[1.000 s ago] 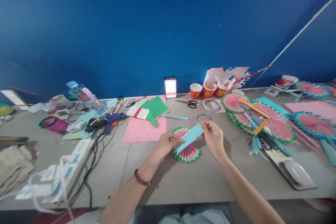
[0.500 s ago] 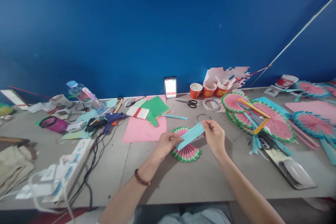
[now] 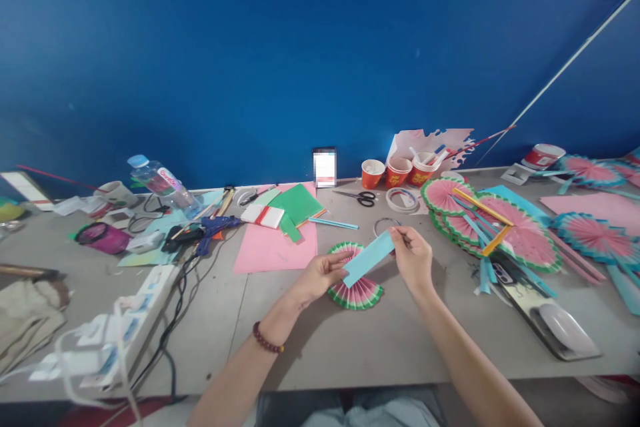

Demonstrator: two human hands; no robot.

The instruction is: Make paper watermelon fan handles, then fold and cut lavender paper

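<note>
A light-blue paper strip is stretched at a slant between my two hands, above the table. My right hand pinches its upper right end between thumb and fingers. At the lower left end, the fingertips of my left hand close on the strip's edge. Beneath the strip lies a pleated paper fan, pink with a green and white rim, partly hidden by the strip and my left fingers. A ring of thin wire or tape lies just behind the strip.
Black scissors, red paper cups and a phone stand or lie along the wall. Finished watermelon fans are heaped at right. To the left are pink paper, a blue glue gun and a power strip.
The strip has shifted slightly right and up with my right hand. My left fingers have slid back to its left edge, baring more of that end.
</note>
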